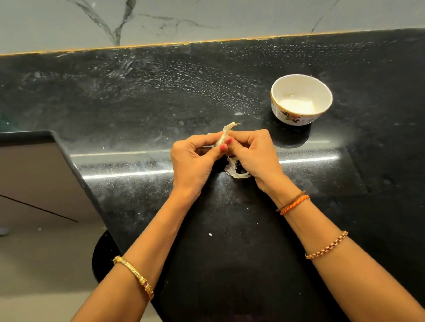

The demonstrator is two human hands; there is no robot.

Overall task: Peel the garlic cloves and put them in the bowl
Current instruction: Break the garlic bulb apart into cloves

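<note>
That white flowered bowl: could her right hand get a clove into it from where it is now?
Probably yes. The white ceramic bowl with the floral band stands open-topped on the black stone counter, beyond the right hand, with nothing between them. But both hands grip the papery garlic clove.

Black speckled stone counter (151, 94), dusty white smears across it. White floral bowl (301, 98) stands beyond and to the right of the hands. Loose papery garlic skin (234, 170) lies just under the right hand.

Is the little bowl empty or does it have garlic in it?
Empty. The bowl stands upright, and only its bare white inside shows.
</note>
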